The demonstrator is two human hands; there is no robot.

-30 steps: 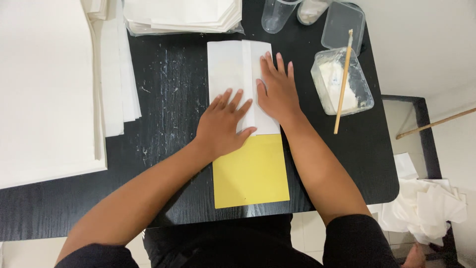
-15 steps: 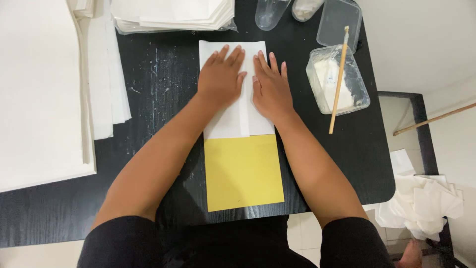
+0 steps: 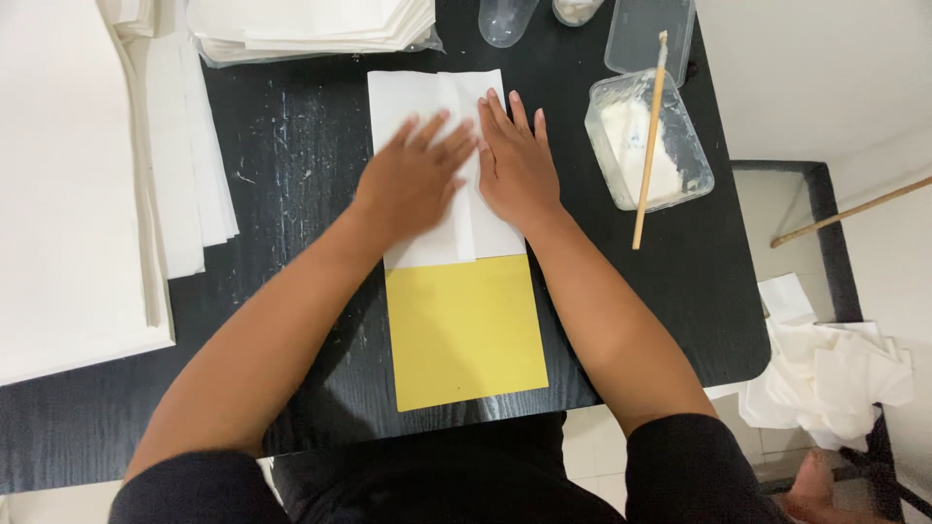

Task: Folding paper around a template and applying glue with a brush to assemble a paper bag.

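While the folded white paper [image 3: 442,160] lies flat on the black worktop [image 3: 291,175], its near edge overlapping a yellow sheet [image 3: 464,330], you press both palms on it. Your left hand [image 3: 413,180] lies spread and flat, fingers open, gripping nothing; it looks blurred. Your right hand [image 3: 515,165] lies just beside it, also flat and open. To the right stands a clear tub of white paste [image 3: 649,146] with a wooden stick [image 3: 649,136] resting across it. White sheets [image 3: 311,24] are stacked at the far edge.

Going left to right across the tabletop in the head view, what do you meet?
Stacked white sheets → left hand → right hand, both flat on the white paper → clear tub of white paste.
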